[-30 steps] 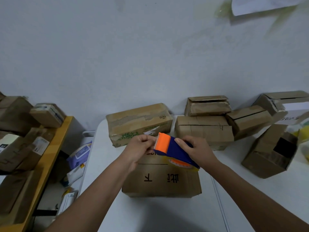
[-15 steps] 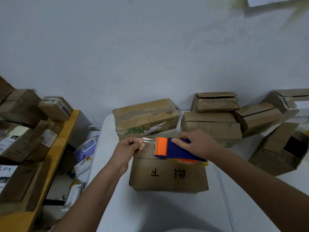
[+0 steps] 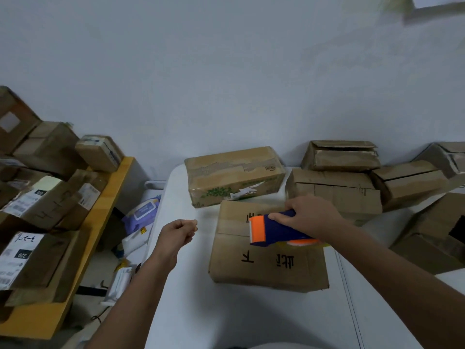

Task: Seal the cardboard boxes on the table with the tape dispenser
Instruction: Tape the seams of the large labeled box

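Note:
A flat cardboard box (image 3: 269, 258) with black characters lies in front of me on the white table (image 3: 188, 298). Over its top my right hand (image 3: 310, 216) grips the blue and orange tape dispenser (image 3: 273, 231), with the orange blade end pointing left. Left of the box, over bare table, my left hand (image 3: 180, 231) pinches thumb and forefinger together on the end of the clear tape. The strip itself is barely visible between hand and dispenser.
A taped box (image 3: 234, 175) sits behind the front one. More boxes (image 3: 334, 190) are stacked at the back right, and an open box (image 3: 432, 233) lies at the right. A wooden shelf (image 3: 110, 195) with parcels stands left, with packets on the floor in the gap.
My left hand has moved left, away from the dispenser, drawing the tape out. The dispenser has tipped lower over the box. My view has shifted left.

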### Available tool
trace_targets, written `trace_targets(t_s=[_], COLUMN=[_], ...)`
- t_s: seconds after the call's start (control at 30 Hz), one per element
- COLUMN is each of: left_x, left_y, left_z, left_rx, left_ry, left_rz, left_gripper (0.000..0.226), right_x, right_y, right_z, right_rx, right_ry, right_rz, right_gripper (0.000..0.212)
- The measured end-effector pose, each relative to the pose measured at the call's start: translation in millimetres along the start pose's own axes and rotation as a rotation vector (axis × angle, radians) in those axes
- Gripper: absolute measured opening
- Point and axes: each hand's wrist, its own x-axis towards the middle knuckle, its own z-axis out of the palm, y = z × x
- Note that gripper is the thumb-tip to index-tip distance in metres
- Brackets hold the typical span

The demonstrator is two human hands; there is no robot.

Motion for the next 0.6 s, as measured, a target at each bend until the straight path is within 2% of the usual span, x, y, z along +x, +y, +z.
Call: trace_targets(t_s=[0.4,0.6], left_x=[6,3], left_y=[-29,-41], left_z=[12,31], left_rx=[0.033,0.050], left_ry=[0.027,0.026], left_rz=[-0.002,-0.020], left_gripper=[0.007,0.010], right_x=[-2,-2], right_y=[2,5], right_z=[5,11], right_rx=[0.006,0.030], right_ry=[0.048,0.088], right_rz=[0.028,0.019], right_gripper=[0.065,0.060])
